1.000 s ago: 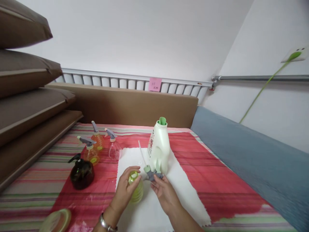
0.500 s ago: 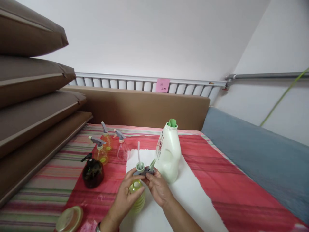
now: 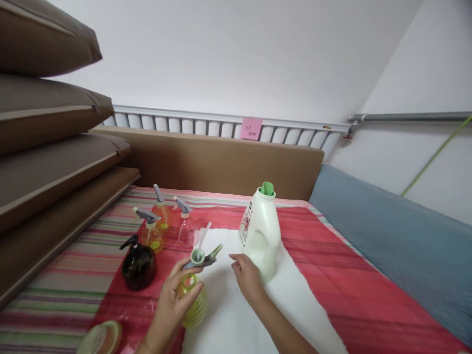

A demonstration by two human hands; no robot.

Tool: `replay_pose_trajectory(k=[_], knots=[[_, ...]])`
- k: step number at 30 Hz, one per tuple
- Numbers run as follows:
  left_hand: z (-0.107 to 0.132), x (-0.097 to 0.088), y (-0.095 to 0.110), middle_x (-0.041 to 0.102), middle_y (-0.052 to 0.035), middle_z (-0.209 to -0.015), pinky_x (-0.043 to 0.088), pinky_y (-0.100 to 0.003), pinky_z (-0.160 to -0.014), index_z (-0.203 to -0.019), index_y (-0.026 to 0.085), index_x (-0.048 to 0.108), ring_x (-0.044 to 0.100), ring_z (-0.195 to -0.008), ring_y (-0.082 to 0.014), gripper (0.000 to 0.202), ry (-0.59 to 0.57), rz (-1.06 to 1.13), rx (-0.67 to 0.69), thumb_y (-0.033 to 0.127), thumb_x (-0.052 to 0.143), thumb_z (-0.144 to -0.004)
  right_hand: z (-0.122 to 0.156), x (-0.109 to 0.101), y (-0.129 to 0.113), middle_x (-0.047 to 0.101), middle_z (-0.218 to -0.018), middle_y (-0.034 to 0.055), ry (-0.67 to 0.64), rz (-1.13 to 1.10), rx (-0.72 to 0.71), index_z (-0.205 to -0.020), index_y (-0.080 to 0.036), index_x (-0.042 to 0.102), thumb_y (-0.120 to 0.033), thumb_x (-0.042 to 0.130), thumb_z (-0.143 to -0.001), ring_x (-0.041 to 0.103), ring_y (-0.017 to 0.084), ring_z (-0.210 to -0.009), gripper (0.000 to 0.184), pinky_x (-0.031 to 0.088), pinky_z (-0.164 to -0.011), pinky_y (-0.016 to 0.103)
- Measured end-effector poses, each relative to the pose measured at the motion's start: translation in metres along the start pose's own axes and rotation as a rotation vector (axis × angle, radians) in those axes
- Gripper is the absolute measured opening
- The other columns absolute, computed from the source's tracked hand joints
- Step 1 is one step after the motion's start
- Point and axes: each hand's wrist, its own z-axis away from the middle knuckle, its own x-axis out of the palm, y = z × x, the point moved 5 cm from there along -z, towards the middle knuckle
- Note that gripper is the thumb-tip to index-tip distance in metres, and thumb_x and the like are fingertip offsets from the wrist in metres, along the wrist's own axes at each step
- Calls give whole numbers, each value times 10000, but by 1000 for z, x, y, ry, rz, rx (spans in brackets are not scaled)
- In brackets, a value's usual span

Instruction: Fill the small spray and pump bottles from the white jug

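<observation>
My left hand [image 3: 173,295] holds a grey-and-green trigger spray head [image 3: 206,260] upside down, its pale dip tube pointing up. Just below it, a translucent yellow ribbed bottle [image 3: 195,307] shows an uncapped neck, with my left thumb lying across its upper part. Whether the thumb also grips the bottle, I cannot tell. My right hand [image 3: 247,275] is apart from the spray head, index finger stretched left and the others bent, with nothing visible in it. It overlaps the lower front of a large pale detergent jug [image 3: 267,231] with a green spout in its mouth.
Left of the hands stand a dark pump bottle [image 3: 139,268], a clear pink spray bottle [image 3: 187,231] and two orange-yellow spray bottles [image 3: 152,238]. A round lidded container [image 3: 101,338] lies at lower left. White cloth [image 3: 228,314] covers red fabric [image 3: 309,236]. Brown cushions [image 3: 55,152] are stacked at left.
My right hand has let go of the spray head and moved slightly right. My left hand has shifted left with the spray head, whose tube now leans right; the yellow bottle also appears further left.
</observation>
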Motion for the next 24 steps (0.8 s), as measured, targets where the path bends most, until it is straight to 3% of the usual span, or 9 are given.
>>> replay_pose_trajectory(k=[4, 8, 13, 18, 22, 24], knots=[[0, -3, 3, 560, -127, -1182, 402, -472, -976, -933, 203, 687, 542, -1116, -296, 244, 23, -16, 13, 355, 616, -756, -20, 10, 3, 570, -1202, 153, -2, 290, -73, -1060, -145, 633, -73, 496, -732, 457, 296, -1156, 364, 281, -1019, 400], [3, -4, 9, 564, -118, -1188, 397, -460, -985, -951, 212, 685, 536, -1130, -292, 235, 46, -36, 24, 334, 617, -762, -25, 23, 0, 638, -1022, 152, -70, 456, -107, -936, -142, 663, -63, 505, -731, 523, 290, -1029, 271, 346, -927, 385], [6, -4, 17, 583, -113, -1174, 423, -443, -967, -927, 218, 699, 547, -1119, -294, 224, 49, 0, 36, 316, 644, -733, -34, 18, -6, 670, -882, 138, -59, 476, -124, -735, -148, 660, -61, 498, -737, 570, 254, -928, 183, 388, -849, 339], [4, 1, 24, 590, -115, -1171, 426, -444, -963, -923, 223, 697, 555, -1106, -286, 211, 37, 51, 53, 300, 641, -735, -39, -6, -34, 689, -709, 67, 52, 327, -99, -645, -182, 637, -113, 475, -759, 628, 191, -741, 210, 450, -736, 288], [4, 12, 23, 601, -115, -1157, 422, -443, -964, -902, 223, 704, 563, -1092, -283, 190, -4, 73, 36, 279, 647, -729, -23, -46, -84, 696, -704, 47, 182, 120, -121, -822, -178, 653, -282, 437, -824, 658, 185, -658, 240, 508, -607, 277], [4, 18, 23, 604, -116, -1149, 425, -438, -959, -889, 226, 707, 566, -1084, -283, 179, -26, 85, 41, 275, 653, -725, -10, -67, -116, 701, -739, 53, 245, 24, -161, -884, -164, 647, -362, 442, -835, 668, 189, -695, 289, 526, -622, 280]])
